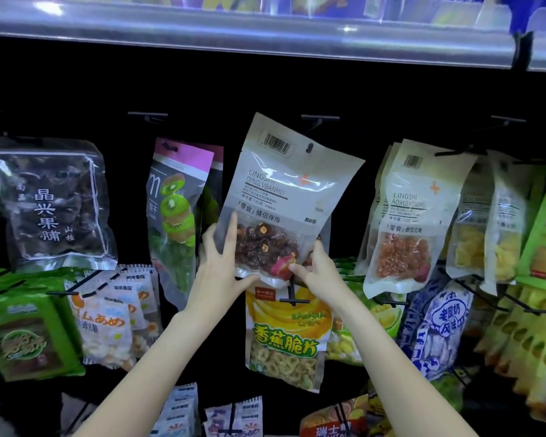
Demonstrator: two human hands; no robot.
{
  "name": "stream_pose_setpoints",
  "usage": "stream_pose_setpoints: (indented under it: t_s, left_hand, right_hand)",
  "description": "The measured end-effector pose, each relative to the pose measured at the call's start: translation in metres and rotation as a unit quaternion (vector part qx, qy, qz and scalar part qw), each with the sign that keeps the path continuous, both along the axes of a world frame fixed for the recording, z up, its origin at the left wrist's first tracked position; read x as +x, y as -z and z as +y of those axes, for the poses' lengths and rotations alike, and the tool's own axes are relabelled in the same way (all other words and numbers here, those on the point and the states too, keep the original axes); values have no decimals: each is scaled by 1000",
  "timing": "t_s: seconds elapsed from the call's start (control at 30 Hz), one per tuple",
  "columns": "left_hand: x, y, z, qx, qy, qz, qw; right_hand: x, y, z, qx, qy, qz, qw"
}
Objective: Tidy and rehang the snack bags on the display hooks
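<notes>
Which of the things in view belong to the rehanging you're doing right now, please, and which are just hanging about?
In the job:
- dried plum bag, tilted
- left hand and right hand, gripping its bottom corners
- display hook above the bag's hang hole

Just hanging about:
- kiwi bag
- banana chips bag
- clear dark-fruit bag
- red-fruit bag
</notes>
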State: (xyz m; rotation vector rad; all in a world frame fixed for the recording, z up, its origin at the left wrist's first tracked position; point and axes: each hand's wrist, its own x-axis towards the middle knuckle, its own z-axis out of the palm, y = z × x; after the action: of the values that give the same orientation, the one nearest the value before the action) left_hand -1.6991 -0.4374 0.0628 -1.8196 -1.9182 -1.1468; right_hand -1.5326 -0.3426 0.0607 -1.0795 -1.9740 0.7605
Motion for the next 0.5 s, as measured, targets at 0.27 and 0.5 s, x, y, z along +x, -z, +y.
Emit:
stream_pose_setpoints:
  t_s: [0.27, 0.5]
  left_hand:
    - [-8, -5, 5, 35, 26, 5, 999]
    - [-3, -6, 1, 39, 61, -29, 997]
  right_hand:
    - [6, -1, 4, -81, -81, 72, 991]
    - [18, -5, -12, -109, -108, 246, 957]
